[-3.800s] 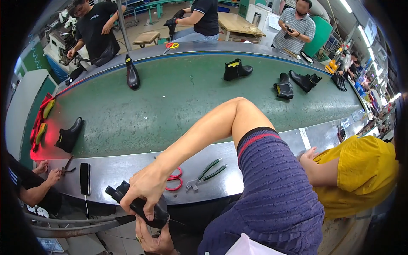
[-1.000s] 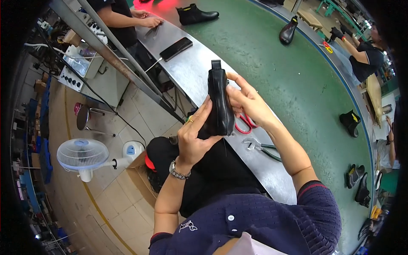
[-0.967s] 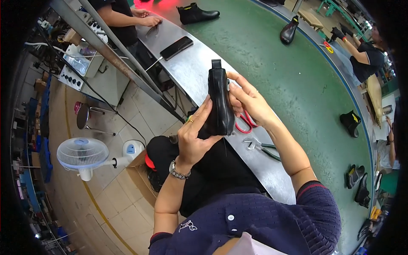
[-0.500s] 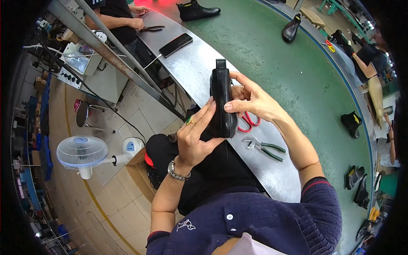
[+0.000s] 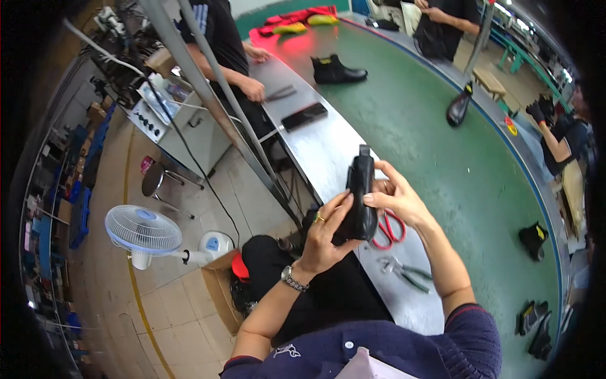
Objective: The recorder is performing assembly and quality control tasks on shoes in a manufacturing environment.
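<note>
A black leather ankle boot is held up in front of me, its pull tab pointing away. My left hand is closed on its left side, fingers pressed flat against the leather. My right hand grips the other side, thumb across the near face and fingers hidden behind. Just beyond the boot, red-handled scissors lie on the metal ledge, their blades partly out of sight. Pincers with dark green handles lie nearer to me on the same ledge.
A black phone lies farther up the ledge, near a co-worker's hand with a dark tool. Several black boots stand on the green belt. A metal post, a fan and a stool are at left.
My view has tilted up and left, so more of the far belt and another person show. The boot stays in both hands with much the same grip.
</note>
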{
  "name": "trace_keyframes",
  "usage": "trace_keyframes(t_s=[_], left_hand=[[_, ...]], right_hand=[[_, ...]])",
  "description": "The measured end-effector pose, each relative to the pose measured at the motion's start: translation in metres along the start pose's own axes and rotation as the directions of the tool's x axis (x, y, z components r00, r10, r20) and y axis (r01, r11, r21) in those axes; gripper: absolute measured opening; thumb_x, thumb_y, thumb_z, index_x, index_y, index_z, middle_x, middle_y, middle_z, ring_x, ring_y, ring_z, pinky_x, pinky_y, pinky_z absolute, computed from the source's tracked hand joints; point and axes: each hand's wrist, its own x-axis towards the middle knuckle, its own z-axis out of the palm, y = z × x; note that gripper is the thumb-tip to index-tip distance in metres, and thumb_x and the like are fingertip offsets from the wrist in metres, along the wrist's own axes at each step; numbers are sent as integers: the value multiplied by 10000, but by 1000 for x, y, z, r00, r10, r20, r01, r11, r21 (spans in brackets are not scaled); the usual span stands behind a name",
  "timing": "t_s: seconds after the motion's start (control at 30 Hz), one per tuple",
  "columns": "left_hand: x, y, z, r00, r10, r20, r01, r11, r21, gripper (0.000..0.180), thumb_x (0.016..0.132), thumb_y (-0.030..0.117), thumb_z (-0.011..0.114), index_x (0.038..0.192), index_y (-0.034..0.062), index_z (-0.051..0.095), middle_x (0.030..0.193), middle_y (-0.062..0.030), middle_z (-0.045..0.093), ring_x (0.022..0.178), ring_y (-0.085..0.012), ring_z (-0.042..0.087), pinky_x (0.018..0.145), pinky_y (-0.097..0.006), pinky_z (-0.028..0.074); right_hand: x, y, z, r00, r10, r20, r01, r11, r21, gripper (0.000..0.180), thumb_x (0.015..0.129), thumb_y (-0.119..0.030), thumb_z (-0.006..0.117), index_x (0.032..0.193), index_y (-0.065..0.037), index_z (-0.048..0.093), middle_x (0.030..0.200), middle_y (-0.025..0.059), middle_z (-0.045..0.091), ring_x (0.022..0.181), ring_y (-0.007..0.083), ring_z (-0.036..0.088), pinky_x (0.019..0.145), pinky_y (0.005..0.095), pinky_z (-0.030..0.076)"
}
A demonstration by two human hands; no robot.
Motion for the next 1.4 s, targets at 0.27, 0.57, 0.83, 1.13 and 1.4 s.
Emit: trace_keyframes(t_s=[0.27, 0.57, 0.83, 1.13, 1.4], left_hand=[[-8, -70, 35, 910, -182, 372, 384, 707, -594, 1125, 723, 182, 845, 1538, 165, 70, 1505, -108, 309, 1320, -189, 380, 1091, -349, 330], [-96, -32, -31, 698, -537, 474, 704, 396, -589, 705, 761, 62, 791, 1363, 58, 424, 1144, -7, 597, 1066, -120, 549, 927, -273, 448], [-203, -1, -103, 236, -943, 237, 650, -28, -760, 584, 828, 176, 712, 1327, 22, 449, 1173, -102, 580, 1062, -232, 571, 876, -377, 491], [-189, -24, -107, 180, -911, 371, 729, -130, -672, 444, 886, 287, 668, 1240, 45, 552, 1111, -76, 647, 976, -216, 633, 889, -378, 503], [-176, -29, -108, 170, -914, 367, 674, -164, -720, 453, 892, 297, 661, 1245, 37, 547, 1138, -81, 639, 1026, -208, 617, 904, -361, 494]], right_hand=[[8, 12, -5, 996, -77, -43, 79, 996, 48, 800, 807, -189, 745, 1448, -18, 298, 682, -27, 482, 644, 81, 490, 576, 230, 386], [9, 27, 28, 970, 54, 239, -70, 996, 58, 774, 879, -167, 669, 1497, -78, 211, 816, 46, 585, 685, 129, 571, 647, 275, 500], [-14, 139, 2, 981, -101, -165, -74, 592, -802, 768, 762, -246, 751, 1409, -57, 384, 1329, 209, 467, 1249, 356, 432, 1011, 447, 373], [-42, 172, 0, 926, -263, -272, -187, 307, -933, 758, 710, -209, 770, 1372, -55, 435, 1370, 213, 420, 1291, 399, 377, 1054, 511, 311], [-49, 166, 9, 920, -270, -284, -196, 310, -930, 612, 714, -213, 771, 1259, -52, 546, 1225, 138, 511, 1126, 325, 486, 922, 437, 405]])
